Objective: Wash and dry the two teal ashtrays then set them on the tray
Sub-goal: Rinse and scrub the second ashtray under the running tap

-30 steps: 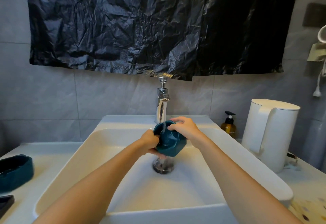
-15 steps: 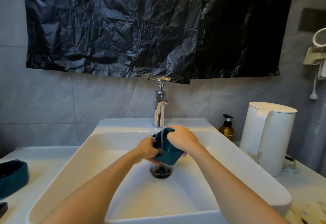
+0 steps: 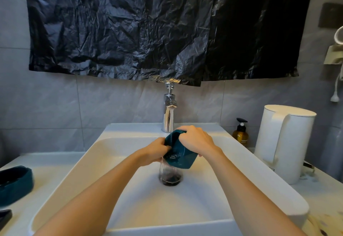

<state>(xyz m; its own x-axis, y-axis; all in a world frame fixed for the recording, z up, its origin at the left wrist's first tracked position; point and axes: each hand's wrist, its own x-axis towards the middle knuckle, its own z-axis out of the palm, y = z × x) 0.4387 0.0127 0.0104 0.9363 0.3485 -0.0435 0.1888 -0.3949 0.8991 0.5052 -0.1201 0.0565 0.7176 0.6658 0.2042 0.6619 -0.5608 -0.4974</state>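
Over the white sink [image 3: 118,165] I hold a teal ashtray [image 3: 179,155] tilted under the chrome tap [image 3: 168,113]. Water runs off it onto the dark drain [image 3: 170,177] below. My left hand [image 3: 156,151] grips its left edge. My right hand [image 3: 194,140] curls over its top right rim, covering part of it. The second teal ashtray [image 3: 15,183] sits on the counter at the far left, cut by the frame edge.
A white kettle [image 3: 284,143] stands on the counter to the right, with an amber pump bottle [image 3: 241,133] behind the sink's corner. Black plastic sheeting [image 3: 163,27] hangs on the tiled wall above the tap. A dark object [image 3: 4,216] lies at the lower left edge.
Both hands have turned the ashtray under the water, so its underside now faces me more and it is lower over the drain. The view has shifted slightly.
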